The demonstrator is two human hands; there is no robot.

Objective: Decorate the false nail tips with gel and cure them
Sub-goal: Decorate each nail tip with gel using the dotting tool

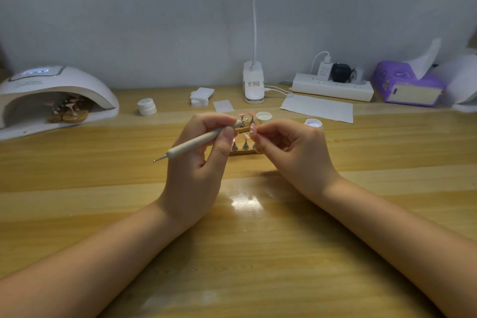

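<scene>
Over the table — left hand grips one dotting tool | right hand pinches one nail tip

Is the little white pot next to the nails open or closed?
Open. The gel pot behind the nail stand has no lid on, and you can see pale stuff inside it.

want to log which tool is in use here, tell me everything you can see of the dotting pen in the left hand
The dotting pen is a slim stick with a pale, matte cream-grey handle and a thin metal pin ending in a tiny ball at its lower-left end. It lies tilted, that free tip pointing down-left above the wooden table. The left hand pinches its upper part between thumb and fingers; the working end points toward the nail tip held by the right hand.
</scene>
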